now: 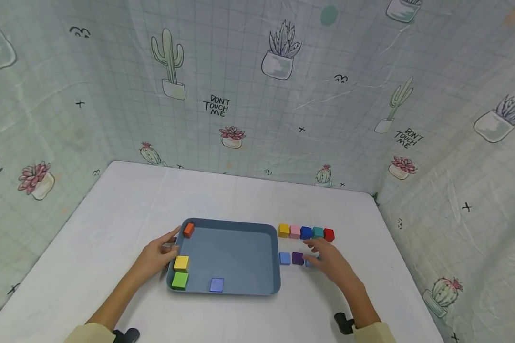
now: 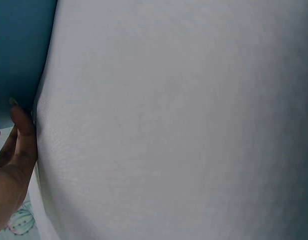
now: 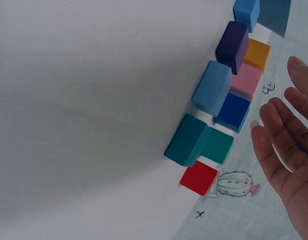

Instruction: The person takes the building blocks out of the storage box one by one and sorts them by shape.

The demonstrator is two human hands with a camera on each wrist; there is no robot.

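My left hand (image 1: 152,259) grips the left side of a blue-grey tray (image 1: 227,252), thumb near a yellow block (image 1: 181,263). The tray also holds an orange block (image 1: 189,230) at the back left, a green block (image 1: 180,280) at the front left and a periwinkle block (image 1: 216,285) along the front. Over the blocks right of the tray hovers my right hand (image 1: 334,267), fingers spread and nothing held. Beneath it runs the nearer row: a light blue block (image 1: 285,258), a purple block (image 1: 297,258), a second light blue block (image 3: 212,89) and a teal block (image 3: 186,140).
Behind that row, a yellow block (image 1: 283,231), pink block (image 1: 294,232), dark blue block (image 1: 306,233), green-teal block (image 1: 317,232) and red block (image 1: 328,235) stand in a line. A patterned cloth (image 1: 249,85) hangs around the white table (image 1: 240,195).
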